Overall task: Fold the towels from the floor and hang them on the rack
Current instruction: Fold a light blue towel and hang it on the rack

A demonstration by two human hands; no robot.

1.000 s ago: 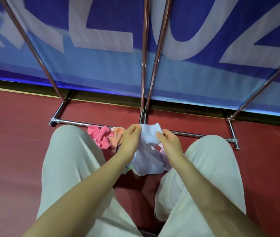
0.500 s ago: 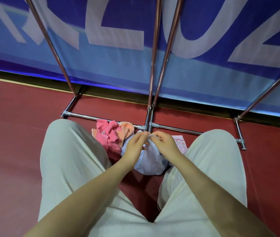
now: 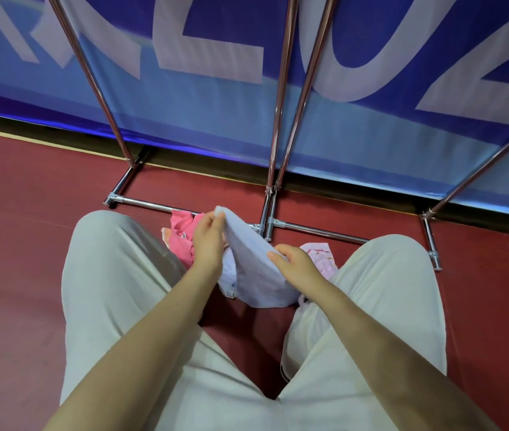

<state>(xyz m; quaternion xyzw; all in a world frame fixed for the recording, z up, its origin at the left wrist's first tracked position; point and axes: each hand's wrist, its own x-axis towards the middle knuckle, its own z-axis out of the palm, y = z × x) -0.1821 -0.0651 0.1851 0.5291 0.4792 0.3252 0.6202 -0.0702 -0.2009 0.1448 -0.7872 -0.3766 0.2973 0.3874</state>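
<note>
Floor: red flooring [image 3: 29, 244] is stretching out under the crouching person, with a blue lettered banner [image 3: 215, 126] standing behind.
Rack: chrome rack [image 3: 318, 232] is resting its base bars on the floor just beyond the knees, uprights rising out of view.
Held towel: pale blue towel [image 3: 256, 275] is hanging between the knees, lifted off the floor.
Left hand: left hand [image 3: 208, 241] is pinching the towel's upper corner, fingers curled tight.
Right hand: right hand [image 3: 296, 262] is gripping the edge lower down, thumb on top.
Waiting towels: pink towel [image 3: 181, 231] and a light pink patterned towel [image 3: 321, 259] are lying on the floor beside the rack base.
Risk: uneven corners are likely giving a crooked fold; a loose pinch could be letting the cloth slide back onto the pile.
</note>
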